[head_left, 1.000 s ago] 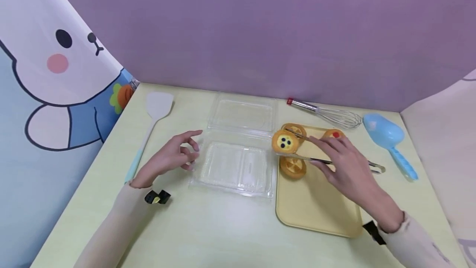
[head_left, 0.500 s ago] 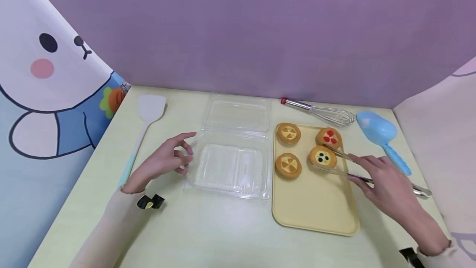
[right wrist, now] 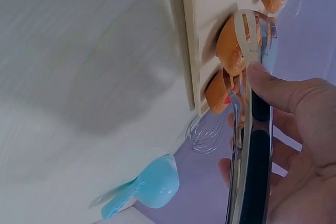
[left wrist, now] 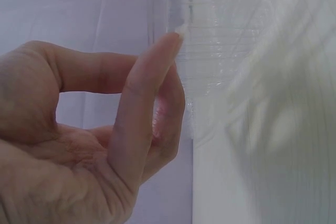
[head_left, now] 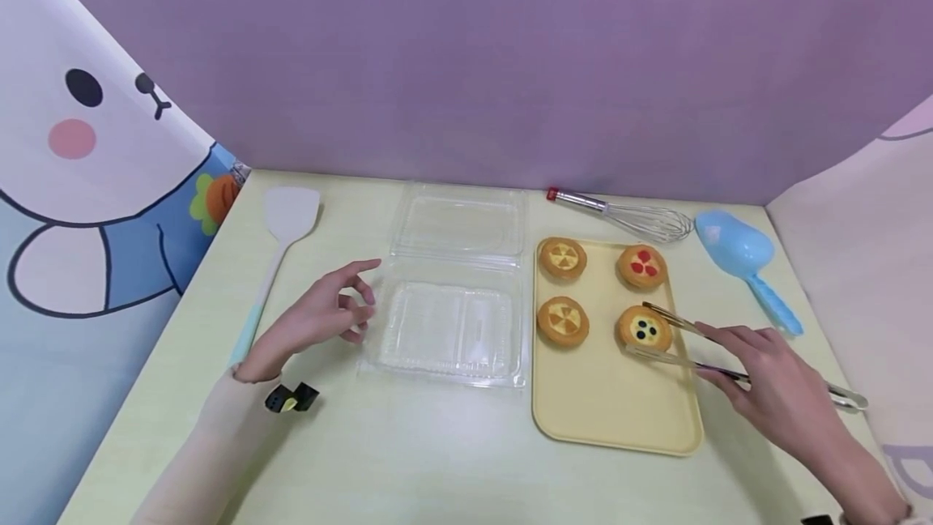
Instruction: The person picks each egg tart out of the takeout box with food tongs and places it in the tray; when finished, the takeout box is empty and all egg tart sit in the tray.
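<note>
My right hand point(head_left: 787, 394) grips a pair of metal tongs point(head_left: 674, 358) with dark handle grips. The tong tips lie on either side of a round tart point(head_left: 645, 329) with blueberry-like dots, over the right half of the beige tray point(head_left: 612, 420). Just behind it sits a tart with red pieces point(head_left: 643, 267). Along the tray's left side are two tarts with wedge-patterned tops, a rear one point(head_left: 563, 258) and a front one point(head_left: 563, 322). My left hand point(head_left: 321, 318) holds nothing, fingers loosely bent, at the left edge of a clear plastic clamshell box point(head_left: 448, 330) whose lid lies folded back.
A white spatula point(head_left: 291, 213) with a mint handle lies on the left. Behind the tray is a wire whisk point(head_left: 619, 213), and a blue scoop point(head_left: 736, 245) lies at the right. A purple wall point(head_left: 481, 63) closes off the table's back.
My right hand has carried the blueberry-dotted tart in the tongs from the tray's left side to its right side, then slightly nearer me. The left hand stays beside the box.
</note>
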`<state>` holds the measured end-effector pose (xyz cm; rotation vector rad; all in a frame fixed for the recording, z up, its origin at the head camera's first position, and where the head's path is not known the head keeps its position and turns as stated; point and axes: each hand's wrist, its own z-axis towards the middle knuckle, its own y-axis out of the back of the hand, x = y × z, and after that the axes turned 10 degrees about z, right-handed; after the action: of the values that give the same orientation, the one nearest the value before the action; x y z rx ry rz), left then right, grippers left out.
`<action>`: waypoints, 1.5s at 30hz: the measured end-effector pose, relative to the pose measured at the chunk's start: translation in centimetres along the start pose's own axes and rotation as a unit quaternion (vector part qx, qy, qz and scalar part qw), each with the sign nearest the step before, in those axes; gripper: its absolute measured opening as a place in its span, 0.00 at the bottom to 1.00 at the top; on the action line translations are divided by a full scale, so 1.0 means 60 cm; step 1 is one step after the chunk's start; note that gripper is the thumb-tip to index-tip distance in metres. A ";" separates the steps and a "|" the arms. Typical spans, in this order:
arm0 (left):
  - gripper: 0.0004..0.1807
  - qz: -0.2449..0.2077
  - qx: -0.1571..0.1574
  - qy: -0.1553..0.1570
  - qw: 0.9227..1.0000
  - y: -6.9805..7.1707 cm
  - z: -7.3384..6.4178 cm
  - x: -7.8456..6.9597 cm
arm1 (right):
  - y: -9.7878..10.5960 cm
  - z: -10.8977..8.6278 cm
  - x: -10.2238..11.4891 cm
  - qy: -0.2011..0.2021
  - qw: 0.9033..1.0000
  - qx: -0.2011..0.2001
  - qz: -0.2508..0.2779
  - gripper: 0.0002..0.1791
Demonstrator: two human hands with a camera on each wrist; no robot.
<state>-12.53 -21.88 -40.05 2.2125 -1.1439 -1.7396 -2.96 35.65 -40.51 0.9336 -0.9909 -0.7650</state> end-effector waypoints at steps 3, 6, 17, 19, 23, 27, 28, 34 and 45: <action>0.42 0.002 -0.003 -0.003 1.000 -0.001 0.000 0.001 | 0.002 -0.001 -0.003 -0.002 1.000 -0.003 0.000 0.38; 0.42 0.005 -0.005 -0.007 1.000 -0.002 0.000 0.002 | 0.003 -0.002 -0.007 -0.005 1.000 0.000 0.000 0.38; 0.41 0.020 -0.010 -0.015 1.000 -0.005 0.001 0.001 | 0.002 -0.009 -0.007 -0.008 1.000 0.002 0.006 0.39; 0.41 0.020 -0.010 -0.013 1.000 -0.006 0.001 0.001 | 0.004 -0.009 -0.006 -0.004 1.000 -0.003 0.005 0.40; 0.41 0.017 -0.011 -0.012 1.000 -0.007 0.001 0.000 | 0.010 -0.010 -0.004 0.012 1.000 -0.015 0.003 0.42; 0.41 0.014 -0.011 -0.012 1.000 -0.007 0.001 0.000 | 0.016 -0.010 0.003 0.031 0.999 -0.020 -0.001 0.43; 0.41 0.014 -0.012 -0.013 1.000 -0.006 0.001 0.000 | 0.017 -0.010 0.005 0.034 0.999 -0.021 -0.002 0.43; 0.40 0.020 -0.015 -0.017 1.000 -0.004 0.000 0.000 | 0.016 -0.008 0.011 0.041 0.999 -0.026 -0.002 0.43; 0.41 0.022 -0.015 -0.022 0.999 -0.007 -0.001 0.003 | 0.008 -0.001 -0.004 0.063 0.997 -0.044 0.010 0.45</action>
<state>-12.28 -21.72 -40.38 2.1253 -1.1593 -1.7834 -2.94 36.09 -40.18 0.8826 -0.8485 -0.7178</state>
